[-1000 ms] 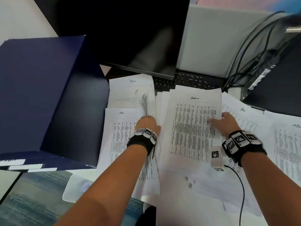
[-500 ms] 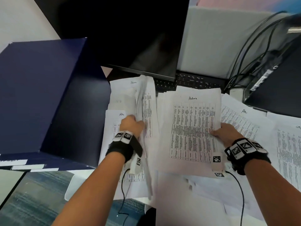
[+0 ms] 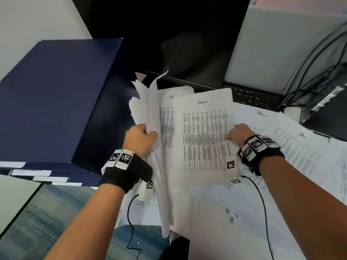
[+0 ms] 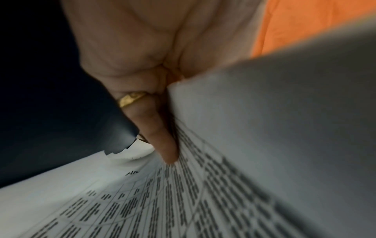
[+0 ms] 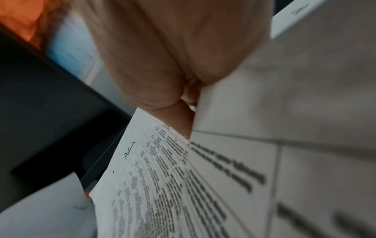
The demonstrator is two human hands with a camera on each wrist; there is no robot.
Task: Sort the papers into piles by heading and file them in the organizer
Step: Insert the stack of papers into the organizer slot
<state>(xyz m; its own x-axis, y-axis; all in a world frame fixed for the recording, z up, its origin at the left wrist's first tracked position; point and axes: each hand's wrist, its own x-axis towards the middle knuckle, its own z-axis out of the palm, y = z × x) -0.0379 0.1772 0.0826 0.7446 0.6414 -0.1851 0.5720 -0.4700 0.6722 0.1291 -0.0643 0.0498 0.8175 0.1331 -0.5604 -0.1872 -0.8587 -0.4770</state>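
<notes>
Two hands reach forward over the paper-strewn surface [image 3: 216,222], wrists banded in black: the left hand [image 3: 139,140] is raised with knuckles up, the right hand [image 3: 239,135] lies lower and flatter. The left hand's fingers curl round a sheaf of papers [image 3: 150,109] lifted nearly on edge, long axis running away from the person beside the dark blue organizer [image 3: 56,94]. The right hand pinches the right edge of a sheet headed "Admin" [image 3: 203,143], thumb on top, which lies face up with its heading at the far end.
</notes>
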